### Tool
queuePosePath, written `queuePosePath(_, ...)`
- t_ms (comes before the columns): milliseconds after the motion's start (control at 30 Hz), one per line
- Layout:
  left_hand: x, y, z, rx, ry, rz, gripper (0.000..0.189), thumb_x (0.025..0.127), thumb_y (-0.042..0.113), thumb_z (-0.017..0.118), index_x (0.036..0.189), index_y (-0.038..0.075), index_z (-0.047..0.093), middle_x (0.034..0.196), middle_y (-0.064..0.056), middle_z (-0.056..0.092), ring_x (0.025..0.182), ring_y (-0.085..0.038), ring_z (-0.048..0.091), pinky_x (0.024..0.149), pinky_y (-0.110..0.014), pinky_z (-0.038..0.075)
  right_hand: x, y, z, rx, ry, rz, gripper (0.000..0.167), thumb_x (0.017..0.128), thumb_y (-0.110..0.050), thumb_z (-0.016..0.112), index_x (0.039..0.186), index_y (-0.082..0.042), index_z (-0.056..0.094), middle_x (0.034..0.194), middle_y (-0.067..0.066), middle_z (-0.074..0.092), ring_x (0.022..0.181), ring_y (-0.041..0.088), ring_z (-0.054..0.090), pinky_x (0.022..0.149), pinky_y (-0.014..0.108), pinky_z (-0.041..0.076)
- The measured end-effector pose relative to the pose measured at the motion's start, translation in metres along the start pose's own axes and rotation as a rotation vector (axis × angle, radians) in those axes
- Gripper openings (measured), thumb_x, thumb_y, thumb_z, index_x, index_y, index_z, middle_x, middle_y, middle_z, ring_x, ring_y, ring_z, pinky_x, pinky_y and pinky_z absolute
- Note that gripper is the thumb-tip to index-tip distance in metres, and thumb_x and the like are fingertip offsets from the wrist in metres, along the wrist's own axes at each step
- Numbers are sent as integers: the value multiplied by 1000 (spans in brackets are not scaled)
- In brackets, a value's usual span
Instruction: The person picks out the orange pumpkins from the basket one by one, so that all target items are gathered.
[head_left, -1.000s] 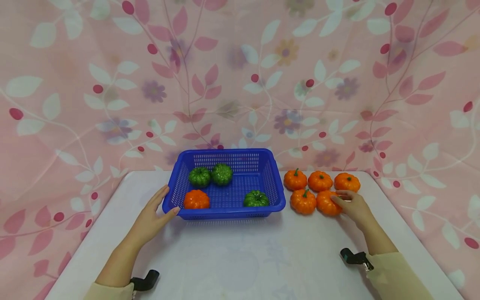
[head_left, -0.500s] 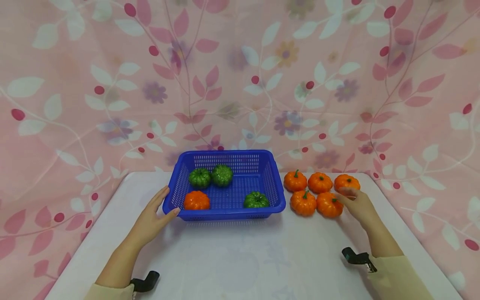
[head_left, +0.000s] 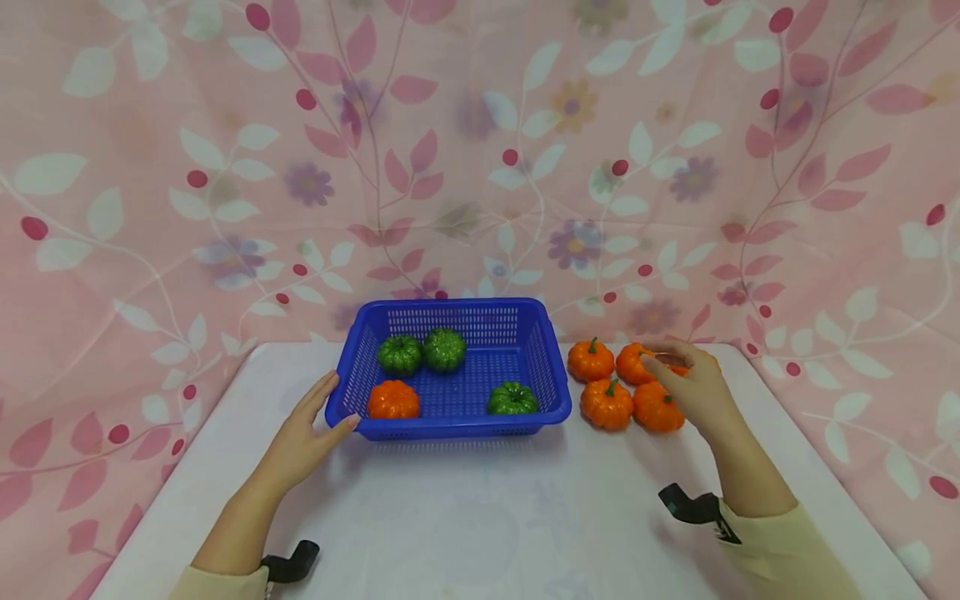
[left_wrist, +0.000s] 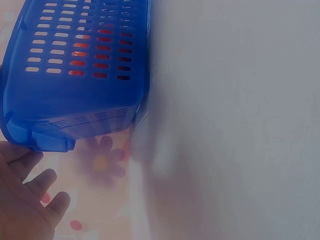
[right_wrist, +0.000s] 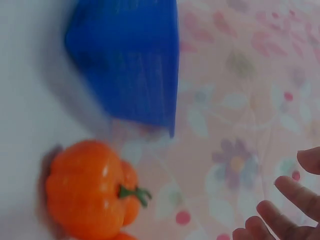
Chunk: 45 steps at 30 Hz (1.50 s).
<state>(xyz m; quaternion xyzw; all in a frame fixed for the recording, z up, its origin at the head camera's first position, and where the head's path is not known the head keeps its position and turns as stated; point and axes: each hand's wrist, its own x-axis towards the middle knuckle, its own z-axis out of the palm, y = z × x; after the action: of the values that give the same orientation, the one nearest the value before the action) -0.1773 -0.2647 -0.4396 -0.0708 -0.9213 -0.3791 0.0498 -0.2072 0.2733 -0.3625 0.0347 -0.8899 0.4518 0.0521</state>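
Observation:
My left hand (head_left: 300, 437) is at the left end of the blue plastic basket (head_left: 450, 429), fingers and thumb spread along its rim. In the left wrist view, the fingers (left_wrist: 32, 192) reach the basket's rim. Inside the basket lie three green pumpkins, one at the front right (head_left: 513, 398), and one orange pumpkin (head_left: 393, 400). My right hand (head_left: 697, 392) hovers over the orange pumpkins at the right, partly hiding the back right pumpkin (head_left: 712, 362). Its fingers are spread and hold nothing, as the right wrist view shows. The front right pumpkin (head_left: 657, 408) sits below the hand.
Several orange pumpkins stand in two rows right of the basket, among them a front left one (head_left: 607, 405) and a back left one (head_left: 591, 360). They rest on a white table (head_left: 480, 517). A pink floral cloth (head_left: 465, 167) hangs behind it.
My right hand has lifted off the front right pumpkin and moved back and up over the back row. That pumpkin remains in place. The left hand and basket look unmoved.

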Motion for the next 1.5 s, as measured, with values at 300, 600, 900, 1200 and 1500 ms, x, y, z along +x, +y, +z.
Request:
queuePosePath(300, 1, -1, 0, -2, -3, -2, 86, 96, 47, 65, 160, 8, 23, 166, -13, 18, 146, -47, 24, 111, -70, 25, 10, -34, 40, 104, -56, -53, 44, 101, -36, 60, 135, -8, 59, 135, 17, 55, 126, 37, 50, 103, 56, 46)
queuePosePath(600, 0, 0, -2, 4, -2, -7, 84, 96, 45, 64, 160, 10, 22, 166, -12, 18, 146, -47, 23, 110, -71, 25, 25, -67, 91, 162, -81, -212, 35, 99, -24, 65, 128, -5, 64, 129, 16, 60, 116, 30, 58, 98, 48, 53)
queuePosePath(900, 0, 0, -1, -17, -6, -7, 85, 96, 46, 64, 160, 9, 23, 166, -11, 18, 147, -46, 22, 112, -69, 25, 38, -92, 141, 182, -161, -298, 28, 98, -24, 67, 122, -9, 67, 123, 8, 63, 112, 24, 60, 98, 45, 53)
queuePosePath(1200, 1, -2, 1, -20, -5, -9, 86, 96, 48, 64, 160, 9, 22, 167, -11, 17, 147, -46, 22, 111, -69, 25, 46, -110, 187, 175, -278, -251, 28, 98, -29, 67, 122, -16, 67, 120, 3, 65, 113, 21, 59, 94, 45, 53)
queuePosePath(1500, 0, -1, 0, -17, -3, -7, 84, 97, 44, 64, 160, 9, 22, 166, -12, 18, 146, -48, 23, 111, -70, 25, 55, -129, 223, 168, -457, -222, 35, 98, -32, 66, 128, -15, 65, 127, 6, 63, 113, 21, 60, 93, 38, 55)
